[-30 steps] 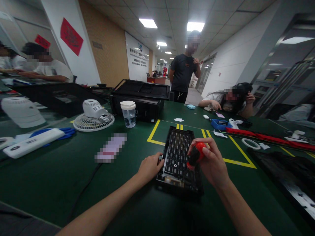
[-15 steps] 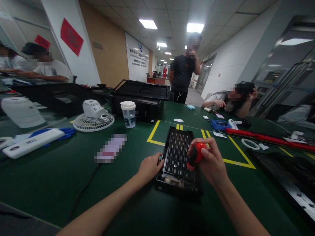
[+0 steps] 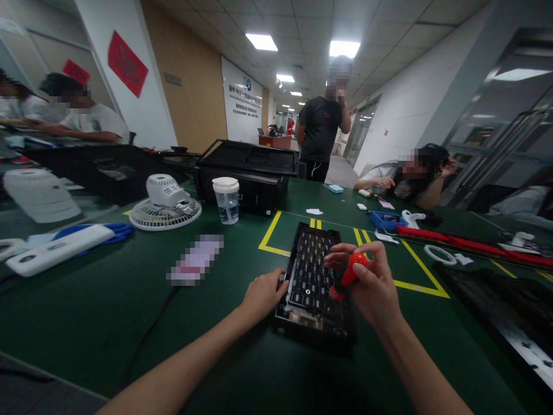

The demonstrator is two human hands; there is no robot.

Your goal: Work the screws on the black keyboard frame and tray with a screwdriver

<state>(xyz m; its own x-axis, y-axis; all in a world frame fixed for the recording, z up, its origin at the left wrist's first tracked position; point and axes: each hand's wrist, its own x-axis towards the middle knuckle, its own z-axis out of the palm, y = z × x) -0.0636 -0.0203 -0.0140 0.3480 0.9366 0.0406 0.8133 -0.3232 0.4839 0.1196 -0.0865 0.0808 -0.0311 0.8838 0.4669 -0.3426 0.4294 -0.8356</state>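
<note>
A black rectangular case [image 3: 309, 282] with rows of round cells lies on the green table in front of me. My left hand [image 3: 264, 294] grips its left edge, thumb on the rim. Over the case's right side, my right hand [image 3: 374, 282] holds a red and black screwdriver [image 3: 355, 268] by its rounded handle, with several fingers lifted away from it. The tool's lower end is over the right part of the case; its tip cannot be made out.
A lidded cup [image 3: 227, 202], a white fan [image 3: 166, 204] and a large black box [image 3: 246, 178] stand behind on the left. A blurred phone [image 3: 196, 259] lies left. A blue tray [image 3: 386, 221] sits back right, near a seated person.
The fingers of my right hand have loosened and spread, and the red handle has turned and shifted slightly right. My left hand and the case have stayed in place.
</note>
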